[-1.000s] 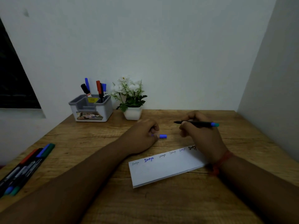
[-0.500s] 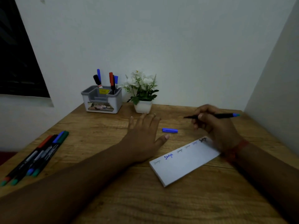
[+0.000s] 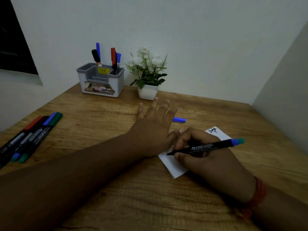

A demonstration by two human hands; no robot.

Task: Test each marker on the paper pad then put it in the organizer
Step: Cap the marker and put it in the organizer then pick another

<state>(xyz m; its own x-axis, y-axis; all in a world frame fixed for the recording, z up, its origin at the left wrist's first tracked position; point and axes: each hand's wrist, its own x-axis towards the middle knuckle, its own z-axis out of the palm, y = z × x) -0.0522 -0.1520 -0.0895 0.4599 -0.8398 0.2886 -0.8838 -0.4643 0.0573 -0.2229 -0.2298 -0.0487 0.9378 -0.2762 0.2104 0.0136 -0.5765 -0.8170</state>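
Observation:
My right hand (image 3: 205,157) grips an uncapped black marker with a blue end (image 3: 206,146), its tip touching the near left end of the white paper pad (image 3: 175,165). Most of the pad is hidden under my hands; its far end with black writing shows. My left hand (image 3: 153,125) lies flat, fingers spread, at the pad's left end. The marker's blue cap (image 3: 179,120) lies on the table just beyond my left hand. The grey-and-white organizer (image 3: 101,80) stands at the back with several markers upright in it.
Several capped markers (image 3: 31,134) lie in a row at the left edge of the wooden table (image 3: 116,197). A white pot of white flowers (image 3: 147,77) stands right of the organizer. Walls close the back and right side.
My right hand came down from above the table and set the marker tip on the pad's near left end. My left hand let go of the blue cap, opened flat and moved against the pad.

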